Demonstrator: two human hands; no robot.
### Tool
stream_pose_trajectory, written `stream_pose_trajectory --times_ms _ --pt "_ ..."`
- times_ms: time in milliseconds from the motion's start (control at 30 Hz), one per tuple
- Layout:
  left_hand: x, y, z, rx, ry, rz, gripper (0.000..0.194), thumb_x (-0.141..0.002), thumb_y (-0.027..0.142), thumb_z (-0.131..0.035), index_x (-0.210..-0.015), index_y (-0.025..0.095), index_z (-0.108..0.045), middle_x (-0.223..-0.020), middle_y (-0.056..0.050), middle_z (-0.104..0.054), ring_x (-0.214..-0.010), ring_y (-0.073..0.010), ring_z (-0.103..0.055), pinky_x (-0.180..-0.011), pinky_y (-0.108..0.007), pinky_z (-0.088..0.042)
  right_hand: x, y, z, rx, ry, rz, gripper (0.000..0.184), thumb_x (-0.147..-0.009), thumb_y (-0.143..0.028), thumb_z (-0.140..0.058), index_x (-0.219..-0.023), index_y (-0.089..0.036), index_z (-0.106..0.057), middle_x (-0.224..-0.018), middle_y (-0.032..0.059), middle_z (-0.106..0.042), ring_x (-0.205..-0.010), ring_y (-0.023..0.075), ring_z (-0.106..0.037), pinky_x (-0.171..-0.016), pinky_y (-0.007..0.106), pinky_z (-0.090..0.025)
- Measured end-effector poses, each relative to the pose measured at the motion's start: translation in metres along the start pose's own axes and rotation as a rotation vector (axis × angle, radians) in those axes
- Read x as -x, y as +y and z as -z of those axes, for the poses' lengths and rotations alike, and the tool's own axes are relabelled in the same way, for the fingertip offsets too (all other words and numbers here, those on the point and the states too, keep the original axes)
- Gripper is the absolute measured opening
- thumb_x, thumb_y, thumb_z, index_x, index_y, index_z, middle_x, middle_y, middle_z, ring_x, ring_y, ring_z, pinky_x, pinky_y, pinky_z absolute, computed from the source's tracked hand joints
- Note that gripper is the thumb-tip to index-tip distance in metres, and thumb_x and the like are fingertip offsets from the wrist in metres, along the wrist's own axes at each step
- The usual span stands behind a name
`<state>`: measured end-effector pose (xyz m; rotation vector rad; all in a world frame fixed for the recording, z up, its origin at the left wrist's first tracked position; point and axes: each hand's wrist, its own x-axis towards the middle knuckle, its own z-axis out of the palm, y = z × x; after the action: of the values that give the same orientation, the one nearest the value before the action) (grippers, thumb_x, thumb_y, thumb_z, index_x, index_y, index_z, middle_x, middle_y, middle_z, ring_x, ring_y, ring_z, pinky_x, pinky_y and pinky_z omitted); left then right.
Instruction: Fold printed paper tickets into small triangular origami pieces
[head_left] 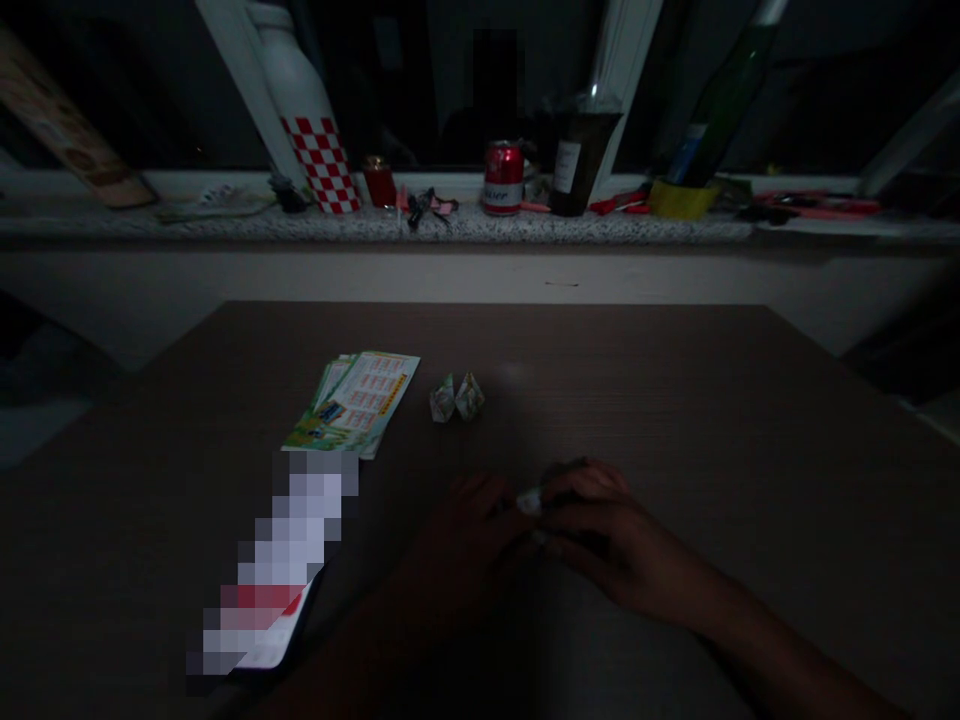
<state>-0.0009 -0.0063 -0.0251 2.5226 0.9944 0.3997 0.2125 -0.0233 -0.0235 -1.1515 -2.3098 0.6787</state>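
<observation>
Across a dim wood-grain surface [712, 400] below a granite windowsill [480, 232], a person's left hand [472, 525] and right hand [619, 530] meet over a small folded paper [529, 501]. To their left lies a smartphone [274, 570], its lit screen largely pixelated, with a stack of calendar cards [356, 405] just beyond its top end. Two folded paper pieces [471, 398] sit side by side, right of the cards. Between the hands, the small folded paper is pinched by the right fingers; shadow hides whether the left fingers grip it.
</observation>
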Motion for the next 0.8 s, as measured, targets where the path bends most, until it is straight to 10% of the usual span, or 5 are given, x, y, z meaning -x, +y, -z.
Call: stream_pose_trajectory --times_ms 500,800 --pt "0.003 0.008 0.003 0.172 0.236 -0.039 0.004 -0.089 0.014 -0.051 -0.09 0.017 -0.054 -0.091 -0.004 -0.056 -0.086 -0.0168 -0.051 -0.079 -0.031 -0.041 -0.005 -0.005 -0.01 -0.115 0.297 0.175 0.009 -0.084 -0.01 -0.061 -0.085 -0.019 -0.062 -0.075 0.0005 -0.065 -0.073 0.015 -0.062 -0.095 0.045 -0.041" --pt "0.003 0.014 0.009 0.218 0.282 -0.057 0.011 -0.08 0.007 -0.053 -0.084 0.017 -0.051 -0.083 -0.002 -0.053 -0.08 -0.0161 -0.05 -0.073 -0.029 -0.041 -0.002 -0.014 -0.007 0.061 0.253 0.289 0.016 -0.085 -0.006 -0.057 -0.094 -0.019 -0.061 -0.083 0.0017 -0.068 -0.076 0.0155 -0.062 -0.102 0.047 -0.037"
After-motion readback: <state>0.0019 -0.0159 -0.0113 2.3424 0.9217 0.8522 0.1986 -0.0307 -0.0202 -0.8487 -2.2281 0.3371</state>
